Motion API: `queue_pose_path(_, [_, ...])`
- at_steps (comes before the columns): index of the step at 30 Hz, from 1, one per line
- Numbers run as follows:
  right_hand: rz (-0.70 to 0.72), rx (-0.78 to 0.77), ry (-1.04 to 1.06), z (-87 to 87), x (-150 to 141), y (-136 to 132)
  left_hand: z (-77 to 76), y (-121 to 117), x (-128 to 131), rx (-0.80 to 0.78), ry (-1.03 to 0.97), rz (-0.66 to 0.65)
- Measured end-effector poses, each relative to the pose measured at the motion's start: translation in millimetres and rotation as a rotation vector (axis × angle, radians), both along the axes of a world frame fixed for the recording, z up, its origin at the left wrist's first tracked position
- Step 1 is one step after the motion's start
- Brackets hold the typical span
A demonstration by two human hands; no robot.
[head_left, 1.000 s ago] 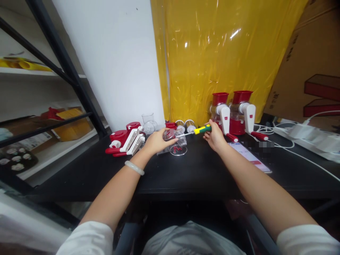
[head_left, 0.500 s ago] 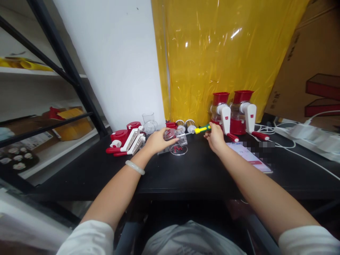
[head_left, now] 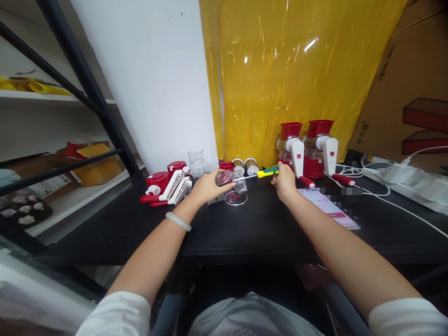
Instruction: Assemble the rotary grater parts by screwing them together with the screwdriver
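Observation:
My left hand [head_left: 209, 187] is closed around a clear plastic part [head_left: 240, 182], with a reddish area showing near the fingers. In my right hand [head_left: 284, 181] is a screwdriver [head_left: 268, 171] with a yellow and green handle, held level. Its thin shaft points left and reaches the clear part; the tip's exact contact is hard to make out. Below the clear part, a round transparent piece with red marks [head_left: 235, 198] rests on the black table. Two metal drums [head_left: 251, 166] lie just behind.
Left of my hands sit red bases [head_left: 157, 179], white cranks with red grips [head_left: 174, 187] and a clear housing [head_left: 198, 167]. Two assembled red-and-white rotary graters [head_left: 322, 149] stand at the right rear. A phone [head_left: 327, 208], white cables and a power strip [head_left: 416, 189] lie right.
Both hands keep nearly the same place and hold. The screwdriver's handle has shifted very slightly to the right; nothing was let go.

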State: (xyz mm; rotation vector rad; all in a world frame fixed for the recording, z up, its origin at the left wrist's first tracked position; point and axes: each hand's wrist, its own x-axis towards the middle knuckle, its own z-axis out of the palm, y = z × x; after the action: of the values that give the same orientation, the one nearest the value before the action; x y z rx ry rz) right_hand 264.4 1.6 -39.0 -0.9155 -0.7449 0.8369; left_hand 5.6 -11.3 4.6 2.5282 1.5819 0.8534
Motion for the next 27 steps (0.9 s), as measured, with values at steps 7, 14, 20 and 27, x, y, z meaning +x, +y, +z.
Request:
queue_pose_path(7, [-0.024,-0.032,0.127,3.4,-1.5,1.0,0.2,0.9,-0.4,0.005,-0.009,-0.006])
queue_pose_path(14, [-0.078,-0.102,0.038,4.3,1.1,-0.1,0.7,-0.3,0.4,0.004,-0.002,-0.006])
queue_pose_path(20, [-0.057,-0.063,-0.021,4.3,-1.3,-2.3,0.4,0.2,-0.2,0.008,0.001,-0.003])
queue_pose_path(27, [0.026,-0.085,0.159,8.7,-2.3,-1.5,0.4,0.1,-0.3,0.004,-0.007,-0.007])
